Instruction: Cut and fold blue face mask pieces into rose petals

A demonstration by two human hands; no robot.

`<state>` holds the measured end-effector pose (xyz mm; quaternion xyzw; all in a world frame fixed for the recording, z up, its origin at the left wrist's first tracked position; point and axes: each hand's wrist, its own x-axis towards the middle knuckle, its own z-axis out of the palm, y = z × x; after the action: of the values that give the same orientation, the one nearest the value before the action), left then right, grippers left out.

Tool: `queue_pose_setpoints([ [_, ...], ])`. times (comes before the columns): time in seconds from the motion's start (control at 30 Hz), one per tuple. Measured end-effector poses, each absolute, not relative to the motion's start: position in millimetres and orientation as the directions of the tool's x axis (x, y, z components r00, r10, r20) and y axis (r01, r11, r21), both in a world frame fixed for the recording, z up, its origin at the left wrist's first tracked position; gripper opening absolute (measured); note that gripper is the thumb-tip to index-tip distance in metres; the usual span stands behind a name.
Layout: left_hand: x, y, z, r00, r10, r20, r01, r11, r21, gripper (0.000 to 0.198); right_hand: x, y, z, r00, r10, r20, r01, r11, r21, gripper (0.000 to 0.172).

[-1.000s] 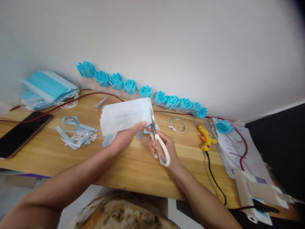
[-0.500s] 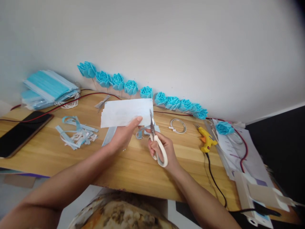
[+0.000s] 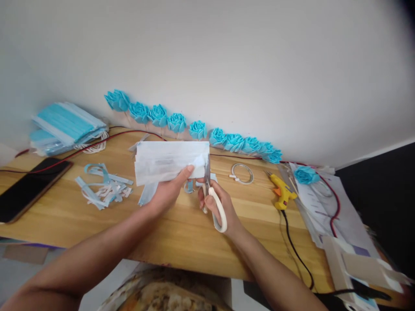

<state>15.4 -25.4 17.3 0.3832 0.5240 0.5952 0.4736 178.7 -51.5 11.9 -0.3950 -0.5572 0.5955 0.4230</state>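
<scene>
Wall behind, wooden table under everything. Row of blue flowers runs along the back; mask pile sits back left. Next down: our pale sheets, a loose stack over the middle of the table, long axis left-right, left edges fanned. Left hand has them pinched by the near edge toward the right end, thumb on top. Right hand is wrapped around the handles of the scissors, blades pointing away from us, roughly square to the long axis at the sheets' right end. So the sheets lie ahead and left of the right hand. We can't tell if the blades are into the edge or just beside it. Tightest clearance: our left thumb, near the blades. Phone at far left, well apart. Glue gun off right, nozzle toward back left; silvery ring between it and the scissors. Pile of cut strips left of our left hand.
</scene>
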Motion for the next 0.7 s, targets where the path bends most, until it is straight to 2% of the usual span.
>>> queue_pose_setpoints([
  [0.27, 13, -21, 25, -0.245, 0.969, 0.019, -0.117, -0.049, 0.992, 0.032, 178, -52, 11, -0.355, 0.935, 0.008, -0.067, -0.017, -0.998, 0.073],
  [0.47, 14, -22, 12, -0.158, 0.987, -0.04, -0.085, 0.026, 0.996, 0.038, 179, -51, 12, -0.333, 0.942, 0.048, -0.061, 0.029, -0.998, 0.062],
  [0.7, 13, -24, 8, -0.13, 0.991, -0.045, -0.032, 0.041, 0.999, 0.035, 179, -50, 11, -0.297, 0.953, 0.066, -0.058, 0.051, -0.997, 0.061],
])
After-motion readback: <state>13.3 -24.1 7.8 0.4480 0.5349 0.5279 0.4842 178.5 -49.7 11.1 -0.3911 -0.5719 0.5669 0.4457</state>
